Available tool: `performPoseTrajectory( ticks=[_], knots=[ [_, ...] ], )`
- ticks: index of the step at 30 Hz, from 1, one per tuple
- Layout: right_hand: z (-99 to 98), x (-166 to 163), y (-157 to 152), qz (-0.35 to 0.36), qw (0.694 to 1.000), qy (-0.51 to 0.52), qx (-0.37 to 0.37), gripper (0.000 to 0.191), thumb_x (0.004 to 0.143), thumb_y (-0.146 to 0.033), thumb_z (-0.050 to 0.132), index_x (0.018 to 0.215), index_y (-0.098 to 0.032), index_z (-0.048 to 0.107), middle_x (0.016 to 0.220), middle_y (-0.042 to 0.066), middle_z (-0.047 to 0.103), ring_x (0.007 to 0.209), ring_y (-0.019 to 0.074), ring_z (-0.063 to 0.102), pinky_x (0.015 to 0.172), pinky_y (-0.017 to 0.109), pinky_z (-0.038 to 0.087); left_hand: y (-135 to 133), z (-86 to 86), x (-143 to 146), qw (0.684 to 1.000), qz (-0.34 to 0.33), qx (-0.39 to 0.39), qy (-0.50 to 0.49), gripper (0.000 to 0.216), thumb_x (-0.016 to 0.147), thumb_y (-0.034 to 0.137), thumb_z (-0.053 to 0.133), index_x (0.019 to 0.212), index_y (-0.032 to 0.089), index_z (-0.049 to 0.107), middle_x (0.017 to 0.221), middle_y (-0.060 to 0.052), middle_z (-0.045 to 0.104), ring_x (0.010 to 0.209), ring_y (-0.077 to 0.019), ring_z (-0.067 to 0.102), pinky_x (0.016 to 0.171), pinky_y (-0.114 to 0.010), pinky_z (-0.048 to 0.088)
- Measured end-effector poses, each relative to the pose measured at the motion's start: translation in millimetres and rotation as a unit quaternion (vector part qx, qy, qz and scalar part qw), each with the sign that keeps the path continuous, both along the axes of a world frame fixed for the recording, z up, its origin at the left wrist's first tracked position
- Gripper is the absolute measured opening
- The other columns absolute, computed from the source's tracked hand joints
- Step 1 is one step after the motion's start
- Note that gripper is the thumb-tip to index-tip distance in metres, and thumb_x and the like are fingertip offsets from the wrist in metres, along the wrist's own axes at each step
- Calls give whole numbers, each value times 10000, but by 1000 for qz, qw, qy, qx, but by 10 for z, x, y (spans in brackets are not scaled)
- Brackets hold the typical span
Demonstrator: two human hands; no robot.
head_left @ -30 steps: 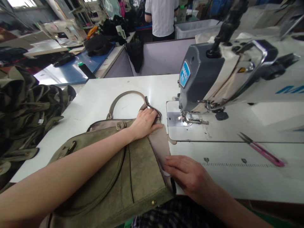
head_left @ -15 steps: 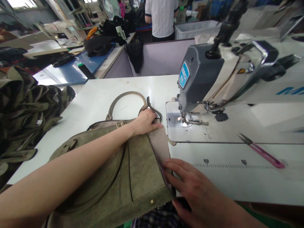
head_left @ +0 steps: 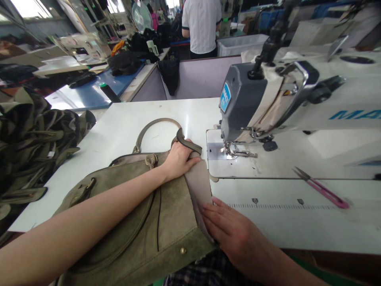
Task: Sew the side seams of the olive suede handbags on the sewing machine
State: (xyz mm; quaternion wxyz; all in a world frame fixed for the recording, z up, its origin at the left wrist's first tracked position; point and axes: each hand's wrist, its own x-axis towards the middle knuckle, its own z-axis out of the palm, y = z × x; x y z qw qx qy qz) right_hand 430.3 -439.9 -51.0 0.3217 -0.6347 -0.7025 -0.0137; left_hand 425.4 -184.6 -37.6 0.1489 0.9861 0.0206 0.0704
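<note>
**Strip end bent over left hand; right fingers drawn together**

Change against half a second ago: olive strip point(head_left: 190, 145), from thin raised edge beyond the left hand point(head_left: 177, 159) to a curl lying across its fingers. Right hand point(head_left: 235, 230), from spread to fingers close together along the lower stretch of the pale inner panel point(head_left: 198, 180). Slight shift of view also; no displacement of the sewing machine point(head_left: 242, 99) inferred.

Location of olive handbag point(head_left: 175, 198): on the white surface point(head_left: 196, 113), beside the machine, apart from the presser foot point(head_left: 229, 150). Brass stud point(head_left: 183, 250) near its lower edge, above checked cloth point(head_left: 202, 274).

Left fingers: at the bag's upper corner, partly covered by the strip, thumb against the panel; tightness impossible to tell. Right fingers: narrow, on the panel, thumb out of sight; pinching or merely pressing, impossible to tell.

Judgement: probably better control of strip and panel, one hand toward each end; handling only, away from the needle.
</note>
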Motion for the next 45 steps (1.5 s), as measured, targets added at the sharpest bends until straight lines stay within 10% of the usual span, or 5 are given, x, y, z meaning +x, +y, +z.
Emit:
performPoseTrajectory(
  ticks=[14,21,45],
  knots=[
    [-106,667,261,-32,996,-77,-16,304,855,-12,407,971,-47,686,1007,187,678,1039,259,632,995,357,505,97,-11,1167,997,-71,12,10,190,795,267,620,939,157,677,1079,-84,643,1059,-257,567,993,-380,426],
    [-88,478,-155,-54,998,-40,-2,359,904,-24,346,1082,5,656,1094,186,676,1084,223,621,1009,288,492,-249,-20,844,999,-33,18,26,238,827,301,613,1003,148,661,1100,-123,636,1096,-301,560,950,-461,466],
    [5,591,-116,-50,999,-11,16,422,825,27,340,1101,-57,648,1036,136,704,1109,201,622,1015,265,477,-278,-83,895,999,2,23,27,166,818,284,592,891,151,657,1065,-125,649,1078,-299,568,945,-459,471]
  ],
)
